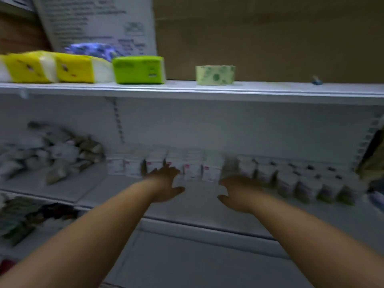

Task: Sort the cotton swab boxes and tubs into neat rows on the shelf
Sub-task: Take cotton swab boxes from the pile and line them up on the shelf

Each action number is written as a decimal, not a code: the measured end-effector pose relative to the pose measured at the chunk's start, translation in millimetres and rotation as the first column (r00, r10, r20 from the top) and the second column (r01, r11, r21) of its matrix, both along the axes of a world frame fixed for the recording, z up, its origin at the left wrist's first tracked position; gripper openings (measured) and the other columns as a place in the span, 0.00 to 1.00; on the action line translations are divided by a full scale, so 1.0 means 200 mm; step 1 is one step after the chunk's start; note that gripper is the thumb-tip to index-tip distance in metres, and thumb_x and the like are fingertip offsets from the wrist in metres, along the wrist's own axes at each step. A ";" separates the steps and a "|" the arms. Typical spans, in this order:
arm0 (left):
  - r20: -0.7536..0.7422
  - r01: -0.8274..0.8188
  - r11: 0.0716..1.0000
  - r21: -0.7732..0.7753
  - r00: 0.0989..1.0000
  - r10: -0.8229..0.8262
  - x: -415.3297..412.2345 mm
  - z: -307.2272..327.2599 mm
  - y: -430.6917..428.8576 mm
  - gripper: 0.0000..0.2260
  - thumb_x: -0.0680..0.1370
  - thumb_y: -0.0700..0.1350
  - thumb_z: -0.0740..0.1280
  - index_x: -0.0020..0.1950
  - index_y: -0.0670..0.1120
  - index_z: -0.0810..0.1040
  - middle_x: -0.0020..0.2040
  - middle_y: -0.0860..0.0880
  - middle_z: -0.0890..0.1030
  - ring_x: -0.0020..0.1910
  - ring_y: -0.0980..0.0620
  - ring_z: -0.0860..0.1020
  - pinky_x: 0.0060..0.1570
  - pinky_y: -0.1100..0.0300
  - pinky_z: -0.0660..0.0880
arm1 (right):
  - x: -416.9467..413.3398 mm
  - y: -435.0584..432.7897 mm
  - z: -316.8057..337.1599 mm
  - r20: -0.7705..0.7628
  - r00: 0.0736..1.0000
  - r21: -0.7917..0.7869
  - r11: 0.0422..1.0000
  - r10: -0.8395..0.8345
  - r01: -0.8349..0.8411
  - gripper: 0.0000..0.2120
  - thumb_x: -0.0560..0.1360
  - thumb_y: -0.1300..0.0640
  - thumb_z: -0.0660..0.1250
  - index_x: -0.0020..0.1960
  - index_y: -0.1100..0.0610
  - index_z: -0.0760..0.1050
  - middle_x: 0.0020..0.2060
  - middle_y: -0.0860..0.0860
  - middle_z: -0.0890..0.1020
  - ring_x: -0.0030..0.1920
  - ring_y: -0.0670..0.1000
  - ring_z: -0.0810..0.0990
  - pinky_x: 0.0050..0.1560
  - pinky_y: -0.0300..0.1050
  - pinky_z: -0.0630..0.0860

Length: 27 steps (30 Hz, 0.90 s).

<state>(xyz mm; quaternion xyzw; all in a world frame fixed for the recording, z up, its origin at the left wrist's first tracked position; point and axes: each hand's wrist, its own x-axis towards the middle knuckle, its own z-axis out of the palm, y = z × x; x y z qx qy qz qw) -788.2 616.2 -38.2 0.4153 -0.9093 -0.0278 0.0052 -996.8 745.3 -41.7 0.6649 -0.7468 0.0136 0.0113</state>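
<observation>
White cotton swab boxes (193, 170) with pink marks, upright in one row along the back of the middle shelf (187, 206), side by side, with a couple of narrow dark gaps toward the row's left end. Directly to the right, cotton swab tubs (307, 185) with dark lids, ranked several deep and running out toward the shelf's right end. Too blurred to read any label or to count the tubs.

Left grip (166, 183) stretched out in front of the boxes, wide open, fingers spread, thumb apart, nothing held. Fingertips at the face of a box left of the row's middle; contact impossible to judge through the blur. Right grip (239, 194) likewise open and empty, fingers spread, thumb out to the side, fingertips up near the junction of boxes and tubs; touching or not, cannot tell. Both bare forearms reaching in from the bottom corners.

Further left on the same shelf, a loose heap of pale packets (52, 154), leaning every which way. Below that, on a lower shelf, darker packets (25, 217).

Above, on the upper shelf (270, 88): two yellow-and-white packs (74, 69) at the left, a bright green pack (138, 69) just beside them, a pale green spotted pack (215, 75) standing apart, a small blue object (316, 80) well to the right. Behind the yellow packs, a blue-purple bag (93, 49) and a white printed sheet (93, 21); brown cardboard (270, 38) across the rest of the back.
</observation>
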 end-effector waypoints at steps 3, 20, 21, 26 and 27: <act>0.038 -0.135 0.991 -0.026 0.990 0.136 0.48 0.11 -0.12 0.32 0.78 0.63 0.55 0.77 0.48 0.52 0.78 0.49 0.51 0.77 0.50 0.47 0.74 0.50 0.48 | 0.42 -0.25 0.07 0.030 0.992 -0.013 0.993 0.120 -0.119 0.32 0.76 0.41 0.60 0.75 0.52 0.58 0.74 0.54 0.60 0.73 0.56 0.60 0.70 0.48 0.61; 0.107 -0.447 0.894 -0.012 0.889 0.446 1.88 -0.10 -0.63 0.30 0.79 0.63 0.50 0.78 0.50 0.51 0.78 0.49 0.49 0.77 0.50 0.44 0.74 0.47 0.43 | 1.82 -1.29 0.03 -0.021 0.825 -0.016 0.824 0.565 -0.566 0.29 0.76 0.47 0.61 0.73 0.55 0.59 0.75 0.57 0.55 0.73 0.58 0.55 0.71 0.48 0.58; 0.118 -0.476 0.879 -0.017 0.872 0.474 1.94 -0.09 -0.70 0.30 0.79 0.63 0.51 0.78 0.50 0.51 0.78 0.49 0.49 0.77 0.50 0.44 0.74 0.47 0.44 | 1.89 -1.37 0.04 0.004 0.814 -0.049 0.813 0.581 -0.580 0.28 0.76 0.47 0.61 0.74 0.54 0.59 0.75 0.56 0.55 0.74 0.57 0.54 0.71 0.48 0.58; 0.069 -0.528 0.849 -0.004 0.847 0.527 2.17 0.02 -1.02 0.32 0.78 0.64 0.54 0.77 0.51 0.49 0.78 0.50 0.49 0.76 0.50 0.50 0.73 0.51 0.52 | 2.23 -1.72 0.07 0.037 0.738 -0.069 0.739 0.674 -0.670 0.28 0.78 0.46 0.58 0.75 0.54 0.57 0.77 0.54 0.50 0.76 0.55 0.47 0.73 0.52 0.53; 0.064 -0.518 0.855 -0.013 0.853 0.518 2.21 0.02 -1.06 0.33 0.78 0.64 0.54 0.77 0.52 0.49 0.78 0.50 0.50 0.76 0.50 0.51 0.72 0.53 0.53 | 2.28 -1.79 0.07 0.033 0.728 -0.070 0.728 0.684 -0.681 0.28 0.78 0.47 0.58 0.75 0.53 0.56 0.77 0.53 0.49 0.76 0.55 0.46 0.74 0.52 0.52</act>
